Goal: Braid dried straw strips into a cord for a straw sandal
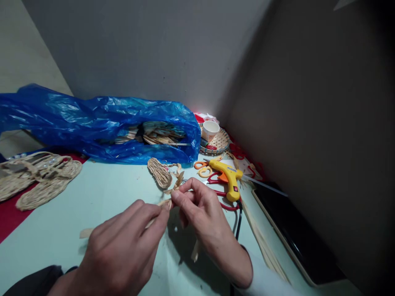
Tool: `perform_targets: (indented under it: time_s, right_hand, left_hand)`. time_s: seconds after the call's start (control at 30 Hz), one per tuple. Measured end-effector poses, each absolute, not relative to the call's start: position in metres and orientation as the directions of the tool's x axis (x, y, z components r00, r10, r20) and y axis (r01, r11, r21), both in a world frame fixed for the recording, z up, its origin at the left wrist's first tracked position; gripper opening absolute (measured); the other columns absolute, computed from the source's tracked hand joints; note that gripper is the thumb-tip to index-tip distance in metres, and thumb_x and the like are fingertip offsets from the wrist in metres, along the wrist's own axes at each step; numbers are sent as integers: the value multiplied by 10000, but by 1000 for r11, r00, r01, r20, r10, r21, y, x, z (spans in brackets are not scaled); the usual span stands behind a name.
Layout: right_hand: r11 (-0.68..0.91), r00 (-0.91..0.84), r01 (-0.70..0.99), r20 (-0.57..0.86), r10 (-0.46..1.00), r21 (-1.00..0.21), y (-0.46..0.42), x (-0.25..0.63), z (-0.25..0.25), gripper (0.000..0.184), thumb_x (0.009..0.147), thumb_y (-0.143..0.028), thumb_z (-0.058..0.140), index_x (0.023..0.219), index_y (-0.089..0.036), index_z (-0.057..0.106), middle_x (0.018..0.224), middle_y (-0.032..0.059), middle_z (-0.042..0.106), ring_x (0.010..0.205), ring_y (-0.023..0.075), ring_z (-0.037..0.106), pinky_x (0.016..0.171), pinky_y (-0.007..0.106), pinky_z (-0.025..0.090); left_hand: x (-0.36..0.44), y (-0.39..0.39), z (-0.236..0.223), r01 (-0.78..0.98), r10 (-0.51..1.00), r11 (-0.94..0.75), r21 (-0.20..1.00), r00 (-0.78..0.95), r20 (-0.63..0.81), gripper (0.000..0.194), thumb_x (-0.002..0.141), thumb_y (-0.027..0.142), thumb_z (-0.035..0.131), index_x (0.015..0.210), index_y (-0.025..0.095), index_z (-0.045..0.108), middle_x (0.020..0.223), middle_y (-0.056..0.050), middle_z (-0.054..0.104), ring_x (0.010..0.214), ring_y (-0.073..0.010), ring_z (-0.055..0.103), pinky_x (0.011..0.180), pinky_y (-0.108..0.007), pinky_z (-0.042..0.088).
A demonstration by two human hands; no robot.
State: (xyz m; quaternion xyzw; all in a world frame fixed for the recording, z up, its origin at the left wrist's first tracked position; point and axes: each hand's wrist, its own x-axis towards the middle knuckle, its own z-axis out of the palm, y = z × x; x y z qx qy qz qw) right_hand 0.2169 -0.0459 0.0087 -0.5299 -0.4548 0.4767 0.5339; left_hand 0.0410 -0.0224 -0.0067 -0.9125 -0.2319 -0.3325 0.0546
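Note:
Between my two hands is a pale, straw-like strip (164,202), knotted or twisted near the fingertips. My left hand (123,242) pinches it from the left, and a flat end sticks out past the knuckles. My right hand (200,213) pinches the same piece with thumb and forefinger, and another loose end hangs below the palm. Leafy tips rise just above the right fingertips. Beyond the hands lies a small woven straw sole (159,172). The exact twist of the strip is partly hidden by my fingers.
A yellow glue gun (226,174) lies on red-handled scissors (230,205) at right. A blue plastic bag (92,111) of dried strips is behind. Woven sandals (51,183) lie left. A dark tablet (296,234) leans right; a paper cup (210,129) stands in a basket (220,142).

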Motion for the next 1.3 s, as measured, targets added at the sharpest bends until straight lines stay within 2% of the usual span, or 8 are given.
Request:
perform_targets:
  time_s: [0.1,0.2,0.4,0.57,0.7,0.87,1.13,1.3]
  right_hand:
    - [-21,177,-5,-22,984,-1000,-43,216,3,213,922,-332,648,779,-203,555,559,-70,536,500,87,429,479,213,297]
    - [12,191,-29,6,981,-999,-38,217,-2,191,920,-317,627,792,-207,537,617,-52,575,533,100,470,513,222,351]
    - [97,198,40,103,975,-995,-39,219,4,182,915,-290,631,784,-200,542,656,-55,527,608,111,473,565,233,356]
    - [83,49,-7,82,995,-997,-46,212,4,187,1004,-328,526,850,-225,496,667,-54,537,586,123,522,577,246,402]
    - [136,-12,136,135,991,-981,-48,212,-1,124,1039,-305,456,954,-226,501,794,-13,582,733,159,568,698,287,452]
    - [135,-73,283,119,990,-950,-54,215,6,70,1038,-248,410,1097,-228,442,880,15,595,810,191,580,736,319,448]
    - [95,-43,622,87,995,-777,-62,215,24,90,1029,-255,412,1084,-222,474,796,36,653,699,225,600,620,333,362]
    - [266,-102,767,299,949,-584,-64,208,15,218,1040,-239,404,870,-206,537,755,69,657,656,215,607,590,337,339]
  left_hand:
    - [44,-26,-19,441,230,-880,-177,722,652,409,876,-12,466,1256,22,613,1032,-166,773,906,-267,694,862,-371,479]
    - [49,-32,-21,404,228,-901,-158,751,620,383,952,17,349,1230,50,610,842,-105,770,714,-221,696,697,-333,487]
    - [50,-22,4,413,638,-770,485,507,580,119,981,210,569,1047,261,653,833,16,694,752,-161,656,743,-265,489]
    - [62,4,14,155,817,7,988,569,-95,190,913,412,635,938,224,652,736,15,670,675,-163,659,651,-258,534]
    - [66,7,5,-22,757,340,940,599,-260,331,779,458,786,850,190,605,620,68,564,400,-31,336,371,-158,261]
    - [60,4,-1,-57,780,302,952,589,-213,289,832,429,756,845,174,621,637,65,564,405,-9,272,387,-157,159]
    - [56,0,12,194,911,112,975,371,-179,314,840,472,709,714,186,680,580,53,526,495,-82,360,475,-219,254]
    - [58,4,15,219,942,25,975,322,-96,259,808,403,727,636,210,705,674,7,674,694,-175,591,670,-275,439]
